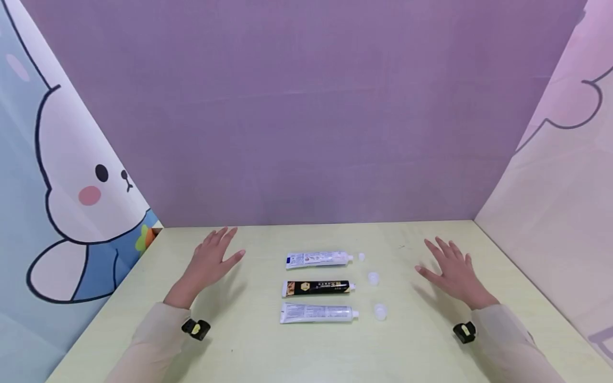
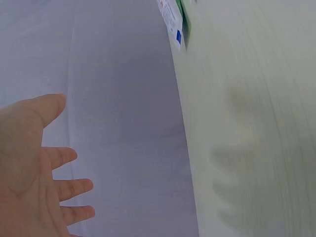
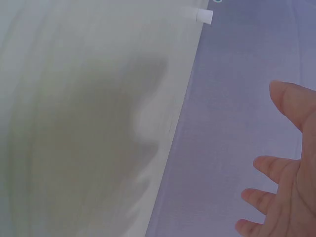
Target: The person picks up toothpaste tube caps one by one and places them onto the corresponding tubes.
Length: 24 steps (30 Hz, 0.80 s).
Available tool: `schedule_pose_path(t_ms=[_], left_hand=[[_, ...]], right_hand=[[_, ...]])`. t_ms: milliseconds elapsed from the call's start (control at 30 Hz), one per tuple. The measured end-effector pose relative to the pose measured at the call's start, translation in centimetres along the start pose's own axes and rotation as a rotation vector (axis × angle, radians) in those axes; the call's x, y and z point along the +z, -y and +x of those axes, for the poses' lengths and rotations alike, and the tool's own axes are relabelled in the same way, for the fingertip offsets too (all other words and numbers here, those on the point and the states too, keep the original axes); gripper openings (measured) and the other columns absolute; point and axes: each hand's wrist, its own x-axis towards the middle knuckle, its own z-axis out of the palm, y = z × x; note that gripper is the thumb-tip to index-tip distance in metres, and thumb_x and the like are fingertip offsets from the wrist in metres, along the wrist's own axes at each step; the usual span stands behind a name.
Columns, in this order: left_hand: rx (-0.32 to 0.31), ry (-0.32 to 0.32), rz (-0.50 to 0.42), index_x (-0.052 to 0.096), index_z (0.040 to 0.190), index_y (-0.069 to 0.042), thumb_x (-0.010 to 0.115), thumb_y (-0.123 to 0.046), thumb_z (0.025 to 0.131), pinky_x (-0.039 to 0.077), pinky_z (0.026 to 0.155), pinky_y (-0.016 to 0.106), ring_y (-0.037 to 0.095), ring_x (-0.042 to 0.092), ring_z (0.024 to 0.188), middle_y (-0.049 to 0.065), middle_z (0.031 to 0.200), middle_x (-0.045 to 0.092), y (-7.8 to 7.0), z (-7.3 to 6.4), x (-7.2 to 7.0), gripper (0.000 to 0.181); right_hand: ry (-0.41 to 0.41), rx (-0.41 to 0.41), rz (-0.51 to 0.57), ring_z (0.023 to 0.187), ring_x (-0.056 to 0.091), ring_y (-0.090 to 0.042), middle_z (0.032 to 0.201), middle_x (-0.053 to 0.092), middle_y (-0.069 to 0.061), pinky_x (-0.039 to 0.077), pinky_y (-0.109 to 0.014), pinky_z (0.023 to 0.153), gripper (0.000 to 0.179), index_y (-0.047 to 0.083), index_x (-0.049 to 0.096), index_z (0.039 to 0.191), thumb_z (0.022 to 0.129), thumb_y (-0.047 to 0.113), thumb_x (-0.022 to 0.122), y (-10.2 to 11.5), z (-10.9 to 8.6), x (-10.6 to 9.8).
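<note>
Three toothpaste tubes lie in a column at mid-table, nozzles to the right and uncapped. The far one is a white tube with a blue end (image 1: 318,259), the middle a black tube (image 1: 318,288), the near a white-silver tube (image 1: 318,313). Right of each nozzle sits a white cap: a small far cap (image 1: 361,257), a middle cap (image 1: 373,278) and a near cap (image 1: 380,311). My left hand (image 1: 207,266) hovers left of the tubes, fingers spread, holding nothing. To the right of the caps my right hand (image 1: 455,274) hovers likewise, its fingers spread.
The pale wooden table (image 1: 258,351) meets a purple backdrop (image 1: 306,133) at its far edge. Printed cloth walls flank it, a left one with a cartoon rabbit (image 1: 72,186) and a pale right one (image 1: 565,213). A black wrist strap device (image 1: 196,329) shows at the left sleeve.
</note>
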Motion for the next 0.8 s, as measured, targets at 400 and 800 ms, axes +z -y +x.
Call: schedule_pose_path(t_ms=[400, 800], left_hand=[[0.07, -0.034, -0.061, 0.033, 0.145, -0.003, 0.052, -0.039, 0.095, 0.025, 0.096, 0.069, 0.048, 0.027, 0.132, 0.026, 0.144, 0.034, -1.1, -0.4, 1.0, 0.065], [0.074, -0.024, -0.086, 0.032, 0.146, -0.005, 0.053, -0.039, 0.095, 0.025, 0.097, 0.069, 0.046, 0.027, 0.133, 0.024, 0.146, 0.033, -1.8, -0.9, 1.8, 0.065]], right_hand=[[-0.006, -0.041, 0.017, 0.131, 0.017, -0.057, 0.147, 0.025, -0.03, 0.011, -0.078, 0.09, 0.073, 0.004, 0.031, 0.145, 0.09, 0.043, 0.058, 0.4, -0.3, 0.8], [0.004, -0.063, 0.069, 0.131, 0.015, -0.057, 0.147, 0.023, -0.031, 0.009, -0.077, 0.093, 0.071, 0.003, 0.032, 0.144, 0.089, 0.039, 0.06, 1.1, -0.5, 1.0]])
